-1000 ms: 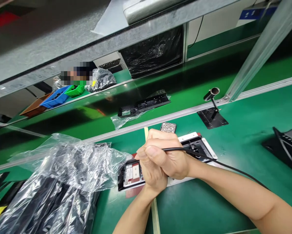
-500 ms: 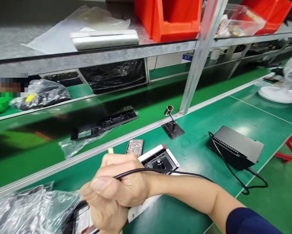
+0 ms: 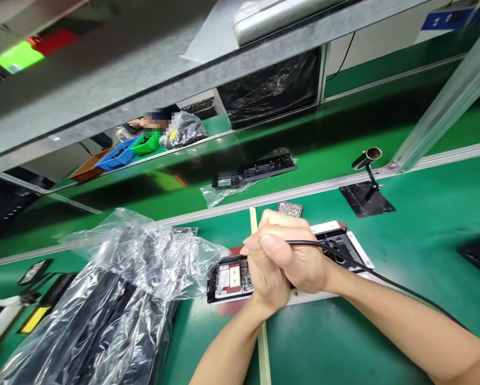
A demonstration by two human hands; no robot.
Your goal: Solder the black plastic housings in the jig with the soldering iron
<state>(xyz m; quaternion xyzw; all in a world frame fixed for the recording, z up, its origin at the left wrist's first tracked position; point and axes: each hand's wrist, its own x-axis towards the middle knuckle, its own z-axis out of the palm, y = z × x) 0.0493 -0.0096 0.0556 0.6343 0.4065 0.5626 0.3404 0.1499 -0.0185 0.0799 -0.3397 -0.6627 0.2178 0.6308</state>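
Over a long black part (image 3: 340, 243) in a white-edged holder, my two hands are pressed together. My right hand (image 3: 304, 256) is closed round a black cable (image 3: 356, 262), which trails along the forearm to the lower right. My left hand (image 3: 266, 272) is closed just beside and below it, its fingers meeting the right ones; what it grips, if anything, is hidden. The left end of the part, with a white piece (image 3: 234, 277), shows beside my left hand. The middle of the part is covered by the hands.
Plastic-wrapped parts (image 3: 123, 299) lie to the left. Behind the hands are a patterned block (image 3: 290, 209) and a metal cup on a stand (image 3: 372, 156). A shelf (image 3: 151, 96) crosses above. A person's hand (image 3: 136, 124) shows far back.
The view has swung left, bringing both forearms and the wrapped parts into fuller sight. The fan has left the view. Both hands remain together over the black part.
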